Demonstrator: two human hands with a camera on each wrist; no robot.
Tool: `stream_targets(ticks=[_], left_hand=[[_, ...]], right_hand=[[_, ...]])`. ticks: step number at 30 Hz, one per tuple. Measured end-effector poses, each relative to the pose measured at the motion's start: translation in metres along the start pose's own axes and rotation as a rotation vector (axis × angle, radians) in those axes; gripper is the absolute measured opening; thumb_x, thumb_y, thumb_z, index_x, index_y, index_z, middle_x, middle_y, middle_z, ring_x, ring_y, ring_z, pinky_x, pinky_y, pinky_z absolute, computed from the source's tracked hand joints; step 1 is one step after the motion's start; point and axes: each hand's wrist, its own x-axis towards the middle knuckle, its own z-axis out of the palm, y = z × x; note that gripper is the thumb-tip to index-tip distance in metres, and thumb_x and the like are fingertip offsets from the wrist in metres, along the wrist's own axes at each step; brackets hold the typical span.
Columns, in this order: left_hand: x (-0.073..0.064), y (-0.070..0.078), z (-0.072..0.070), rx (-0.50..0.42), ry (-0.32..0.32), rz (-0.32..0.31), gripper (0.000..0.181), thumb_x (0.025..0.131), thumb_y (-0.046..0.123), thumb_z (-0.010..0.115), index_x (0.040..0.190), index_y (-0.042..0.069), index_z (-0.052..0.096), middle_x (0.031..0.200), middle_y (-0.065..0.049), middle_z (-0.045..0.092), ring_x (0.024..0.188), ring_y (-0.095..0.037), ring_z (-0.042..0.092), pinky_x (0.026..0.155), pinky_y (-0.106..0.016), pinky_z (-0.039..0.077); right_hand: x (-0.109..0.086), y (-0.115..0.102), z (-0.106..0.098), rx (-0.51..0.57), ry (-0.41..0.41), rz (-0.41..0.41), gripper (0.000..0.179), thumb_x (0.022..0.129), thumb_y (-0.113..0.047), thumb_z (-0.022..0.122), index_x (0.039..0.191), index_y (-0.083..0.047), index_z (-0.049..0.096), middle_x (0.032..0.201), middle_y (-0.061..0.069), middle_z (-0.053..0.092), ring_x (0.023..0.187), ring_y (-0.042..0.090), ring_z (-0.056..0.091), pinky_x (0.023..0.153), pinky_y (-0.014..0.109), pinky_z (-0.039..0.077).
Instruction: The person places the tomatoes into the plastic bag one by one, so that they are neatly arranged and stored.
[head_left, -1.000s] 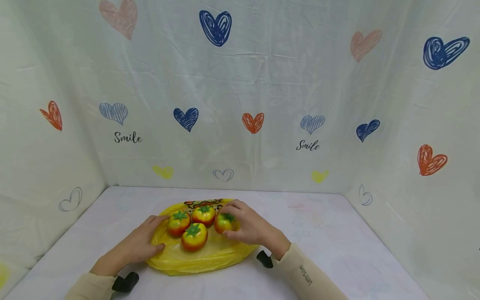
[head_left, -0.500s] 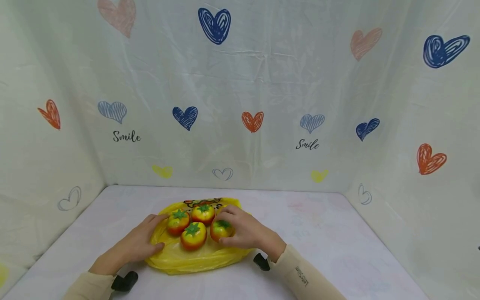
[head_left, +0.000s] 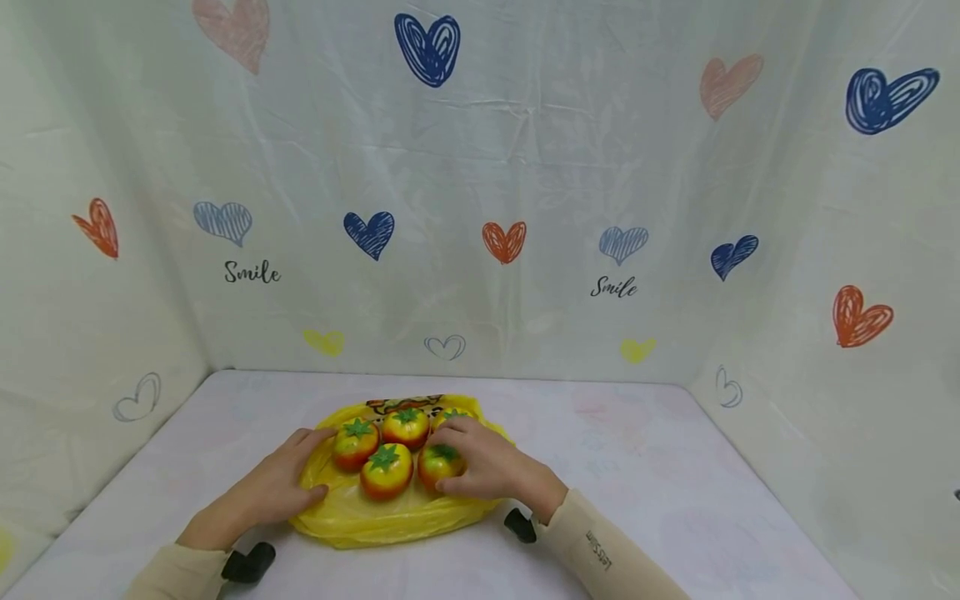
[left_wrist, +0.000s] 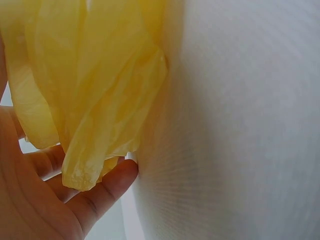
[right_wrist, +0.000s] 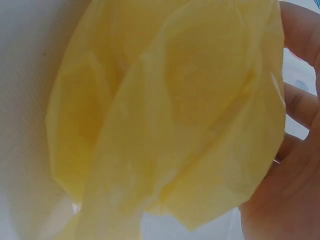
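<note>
Several yellow-and-red toy tomatoes with green leafy tops lie on a crumpled yellow plastic bag [head_left: 367,529]. My right hand [head_left: 495,467] curls over the toy tomato [head_left: 437,468] at the front right, its thumb low on the near side. Partly behind those fingers shows another toy tomato [head_left: 453,414]. On the bag's left side, my left hand [head_left: 281,483] is spread, fingers along the back left edge and thumb at the front. Close to its fingertips sits a toy tomato [head_left: 355,450]. In both wrist views the bag's folds hide the tomatoes.
A toy tomato [head_left: 386,475] stands at the front middle, with one more toy tomato [head_left: 405,429] behind it. The pale table [head_left: 637,500] ends against white curtains [head_left: 562,167] printed with hearts. Dark wrist-mounted devices [head_left: 251,563] hang by both forearms.
My right hand has moved left and slightly toward me with its toy tomato, nearer to the front middle one. Another tomato has come into sight behind it. The left hand stays nearly still.
</note>
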Motion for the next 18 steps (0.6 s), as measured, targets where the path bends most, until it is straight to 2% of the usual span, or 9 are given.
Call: stream_targets(ticks=[6, 18], left_hand=[[0.0004, 0.0002, -0.0009, -0.002, -0.002, 0.005, 0.072, 0.075, 0.02, 0.074, 0.138, 0.005, 0.042, 0.127, -0.015, 0.047, 0.113, -0.034, 0.051, 0.094, -0.058, 0.043], [0.0003, 0.001, -0.0008, -0.003, -0.002, 0.002, 0.072, 0.075, 0.019, 0.074, 0.138, 0.005, 0.042, 0.127, -0.015, 0.047, 0.112, -0.034, 0.052, 0.094, -0.058, 0.043]], right_hand=[[0.0013, -0.0004, 0.0013, -0.008, -0.024, -0.004, 0.046, 0.085, -0.036, 0.069, 0.126, -0.022, 0.057, 0.133, -0.002, 0.049, 0.123, 0.016, 0.044, 0.103, 0.032, 0.039], [0.0022, 0.0019, 0.0045, -0.01, -0.043, -0.002, 0.044, 0.085, -0.037, 0.068, 0.125, -0.023, 0.058, 0.131, -0.003, 0.05, 0.119, 0.013, 0.046, 0.102, 0.03, 0.041]])
